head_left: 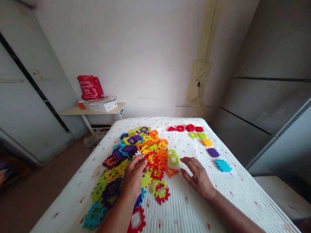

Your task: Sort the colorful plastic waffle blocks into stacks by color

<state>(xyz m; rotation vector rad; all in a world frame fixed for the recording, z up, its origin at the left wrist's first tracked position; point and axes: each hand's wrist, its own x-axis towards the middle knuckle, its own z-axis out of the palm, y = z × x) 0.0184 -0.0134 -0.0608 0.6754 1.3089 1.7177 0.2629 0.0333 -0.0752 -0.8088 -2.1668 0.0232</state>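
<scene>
My left hand [136, 171] is over the pile of notched plastic building tiles [119, 153], thumb and fingers pinched at the edge of a red building tile [152, 158]. Part of that tile overlaps others of the same kind, so its outline is hard to follow. To the right, my right hand [198, 176] hovers with fingers apart and holds nothing. Closest to its fingertips are a light green open-frame tile [174, 158] and an orange triangular tile [172, 172]. Nearer to me lie a light green frame tile [159, 188] and a red one [163, 198], overlapping.
Sorted tiles curve along the right: red pieces [190, 127], light green [202, 136], yellow [207, 142], purple [213, 152] and blue [224, 165]. A white ribbed cover [194, 210] lies underneath. Behind left, a small table [73, 111] carries a red bag [90, 88] and a white box [104, 105].
</scene>
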